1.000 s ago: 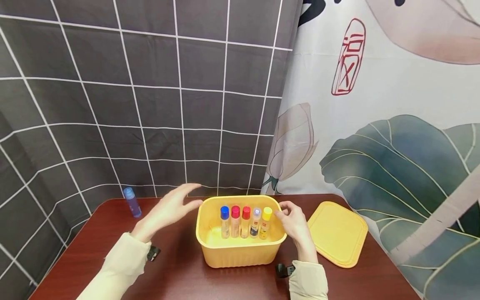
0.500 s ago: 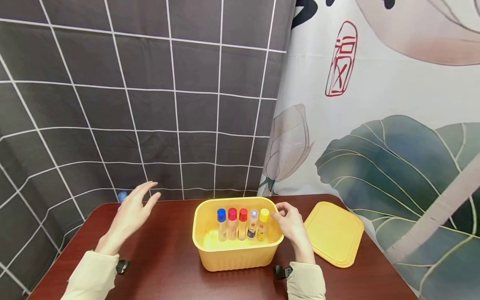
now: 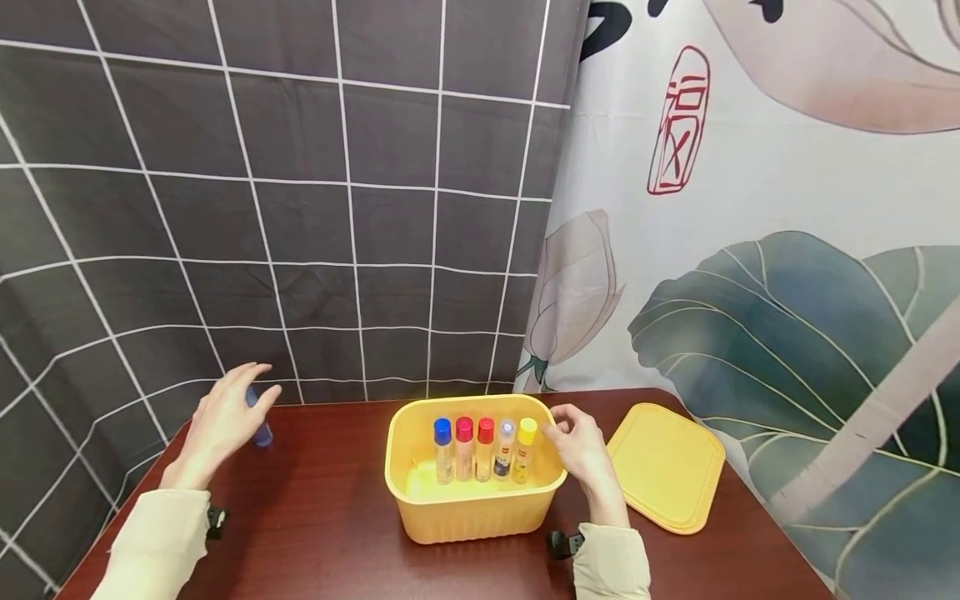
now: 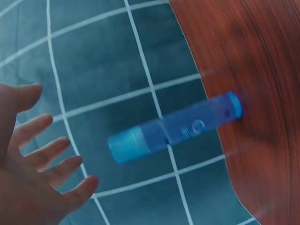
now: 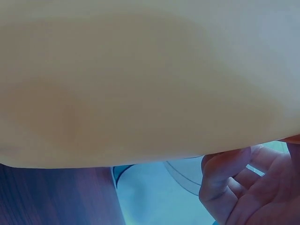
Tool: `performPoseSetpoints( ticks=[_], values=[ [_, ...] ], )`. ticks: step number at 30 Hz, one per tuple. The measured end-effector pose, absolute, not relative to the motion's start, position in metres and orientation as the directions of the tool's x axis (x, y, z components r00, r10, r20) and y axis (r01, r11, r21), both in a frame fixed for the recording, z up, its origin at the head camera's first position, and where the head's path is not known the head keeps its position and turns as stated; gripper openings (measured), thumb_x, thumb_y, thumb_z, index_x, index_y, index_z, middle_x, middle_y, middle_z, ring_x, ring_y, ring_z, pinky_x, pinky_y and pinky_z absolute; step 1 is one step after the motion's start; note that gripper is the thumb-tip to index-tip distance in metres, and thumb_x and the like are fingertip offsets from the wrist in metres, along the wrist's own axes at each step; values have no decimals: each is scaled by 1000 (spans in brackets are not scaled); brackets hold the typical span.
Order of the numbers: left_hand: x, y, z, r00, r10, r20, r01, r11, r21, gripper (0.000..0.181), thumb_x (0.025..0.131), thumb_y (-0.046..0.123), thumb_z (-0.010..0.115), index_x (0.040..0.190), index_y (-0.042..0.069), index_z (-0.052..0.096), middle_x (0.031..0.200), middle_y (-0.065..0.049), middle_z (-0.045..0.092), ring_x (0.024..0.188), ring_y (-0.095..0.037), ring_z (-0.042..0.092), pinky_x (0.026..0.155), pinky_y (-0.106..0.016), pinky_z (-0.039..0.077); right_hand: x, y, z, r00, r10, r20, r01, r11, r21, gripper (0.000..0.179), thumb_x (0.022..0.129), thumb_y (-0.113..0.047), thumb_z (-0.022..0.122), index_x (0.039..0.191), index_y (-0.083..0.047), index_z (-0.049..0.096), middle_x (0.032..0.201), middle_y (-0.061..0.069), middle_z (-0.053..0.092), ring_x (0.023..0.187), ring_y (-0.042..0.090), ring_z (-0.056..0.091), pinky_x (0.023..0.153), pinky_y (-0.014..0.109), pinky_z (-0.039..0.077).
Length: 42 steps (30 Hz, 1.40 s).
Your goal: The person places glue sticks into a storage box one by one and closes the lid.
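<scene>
My left hand (image 3: 217,423) is at the left of the table with its fingers spread and nothing in them. It is beside a slim blue bottle (image 4: 187,125) with a light-blue cap, which stands near the table's back left edge. In the head view the hand hides most of this bottle. My right hand (image 3: 583,446) pinches the right rim of a yellow plastic bin (image 3: 476,523), thumb inside. Several small clear bottles stand in a row in the bin: one with a blue cap (image 3: 442,432), two with red caps (image 3: 486,432), one pale-capped (image 3: 506,433) and one yellow-capped (image 3: 528,432).
A flat yellow lid (image 3: 666,468) lies on the table to the right of the bin. The dark red wooden table (image 3: 322,500) ends at a grey checked curtain (image 3: 300,250) behind and a printed white cloth at right.
My left hand has moved from beside the bin's left rim leftward to the blue bottle, which it now partly covers. The right hand stays on the rim.
</scene>
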State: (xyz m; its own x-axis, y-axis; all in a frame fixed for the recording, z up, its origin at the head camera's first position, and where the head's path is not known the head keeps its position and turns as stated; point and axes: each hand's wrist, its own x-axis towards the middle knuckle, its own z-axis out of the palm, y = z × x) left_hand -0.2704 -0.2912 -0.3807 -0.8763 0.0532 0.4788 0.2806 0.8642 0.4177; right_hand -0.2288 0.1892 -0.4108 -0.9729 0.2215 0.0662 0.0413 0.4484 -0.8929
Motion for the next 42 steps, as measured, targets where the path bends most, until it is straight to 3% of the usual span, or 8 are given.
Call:
performPoseSetpoints(
  ticks=[12, 23, 30, 42],
  values=[
    [-284, -314, -396, -931, -1, 365, 179, 870, 460, 54, 94, 28, 64, 138, 3, 46, 139, -29, 41, 116, -56, 43, 76, -73, 36, -229, 188, -411, -973, 220, 69, 37, 444, -895, 20, 92, -8, 65, 111, -3, 63, 80, 11, 53, 72, 24, 55, 62, 30, 51],
    [-287, -322, -406, -929, -60, 364, 131, 869, 477, 50, 91, 19, 66, 136, 5, 48, 130, -32, 48, 100, -59, 52, 61, -60, 42, -229, 189, -409, -974, 217, 69, 34, 437, -899, 22, 91, -7, 65, 112, -2, 62, 81, 10, 53, 73, 22, 54, 66, 35, 53],
    [-290, -325, -408, -937, -60, 344, 116, 875, 470, 45, 91, 15, 64, 133, 3, 50, 123, -35, 52, 95, -58, 54, 59, -59, 43, -231, 189, -410, -972, 224, 76, 33, 448, -894, 22, 91, -7, 66, 112, -2, 63, 81, 10, 52, 74, 22, 54, 63, 29, 50],
    [-289, -321, -402, -903, 11, 429, 212, 881, 423, 35, 88, 10, 67, 120, 0, 58, 103, -33, 62, 85, -51, 59, 64, -60, 45, -230, 188, -410, -972, 226, 68, 42, 449, -893, 22, 91, -9, 65, 113, -3, 63, 79, 11, 55, 72, 24, 56, 63, 31, 52]
  ],
)
